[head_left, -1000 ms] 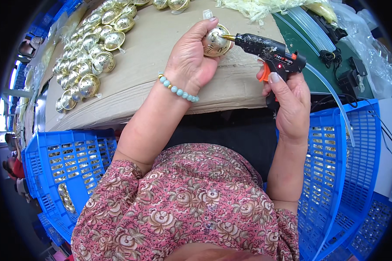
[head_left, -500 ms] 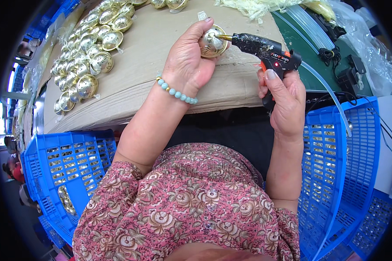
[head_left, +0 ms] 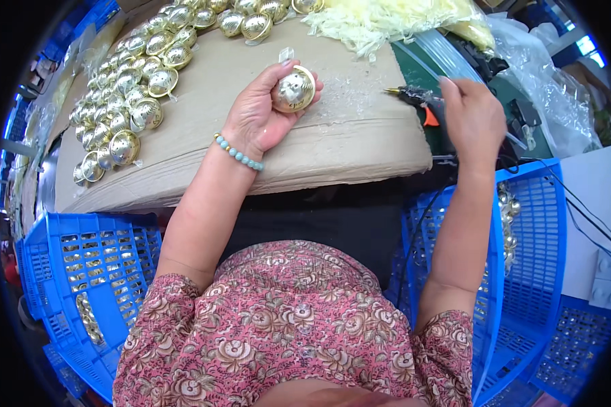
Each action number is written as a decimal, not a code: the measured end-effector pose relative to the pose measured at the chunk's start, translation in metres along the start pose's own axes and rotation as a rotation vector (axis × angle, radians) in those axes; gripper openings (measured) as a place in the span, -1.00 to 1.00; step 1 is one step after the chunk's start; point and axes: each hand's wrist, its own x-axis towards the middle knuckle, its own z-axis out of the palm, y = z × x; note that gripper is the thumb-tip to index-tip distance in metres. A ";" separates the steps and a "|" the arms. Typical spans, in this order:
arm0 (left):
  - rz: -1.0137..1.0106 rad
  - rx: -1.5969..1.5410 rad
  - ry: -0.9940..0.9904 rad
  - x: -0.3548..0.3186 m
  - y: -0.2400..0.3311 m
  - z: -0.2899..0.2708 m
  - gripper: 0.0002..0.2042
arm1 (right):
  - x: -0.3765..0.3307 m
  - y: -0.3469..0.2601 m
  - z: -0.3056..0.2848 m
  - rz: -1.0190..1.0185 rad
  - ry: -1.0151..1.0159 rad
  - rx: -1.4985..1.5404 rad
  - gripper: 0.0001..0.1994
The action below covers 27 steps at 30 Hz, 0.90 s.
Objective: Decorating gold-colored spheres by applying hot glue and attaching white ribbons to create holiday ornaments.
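Observation:
My left hand point(head_left: 263, 112) is closed round a shiny gold ball ornament point(head_left: 296, 90) with a raised rim and dark cut-out markings. A small clear tag point(head_left: 286, 54) sticks up from the ornament's top. To the right, a black glue gun point(head_left: 411, 95) with an orange trigger lies over the edge of the cardboard, its brass nozzle pointing left. My right hand point(head_left: 476, 122) is right over the gun's rear end, and most of its fingers are hidden or blurred, so its grip cannot be made out.
Many similar gold ornaments point(head_left: 125, 85) cover the left of the cardboard point(head_left: 224, 88). Pale yellow strips point(head_left: 394, 24) lie at the back, near clear glue sticks point(head_left: 448, 54) and plastic wrap point(head_left: 543, 81). Blue crates point(head_left: 102, 271) stand at both sides. A dark cord point(head_left: 421, 224) hangs at the right.
The glue gun has moved off the ornament and rests on the table at the right. My right hand has shifted right and up. The left hand with the ornament has moved left and lower.

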 end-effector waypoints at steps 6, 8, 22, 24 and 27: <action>0.005 -0.032 -0.006 -0.006 -0.001 0.002 -0.81 | 0.069 -0.019 0.056 -0.420 0.062 0.029 -0.79; 0.009 -0.035 0.003 -0.008 -0.002 0.002 -0.82 | 0.086 -0.026 0.072 -0.192 -0.217 -0.081 -0.77; 0.014 -0.028 -0.123 -0.018 -0.003 -0.003 -0.80 | 0.040 -0.023 0.030 0.004 -0.581 1.139 -0.86; -0.032 -0.062 -0.164 -0.024 -0.001 0.000 -0.79 | 0.025 -0.027 0.028 0.077 -0.604 1.413 -0.84; -0.151 -0.124 -0.270 -0.034 -0.002 0.002 -0.76 | -0.001 -0.045 0.028 -0.056 -0.556 1.791 -0.85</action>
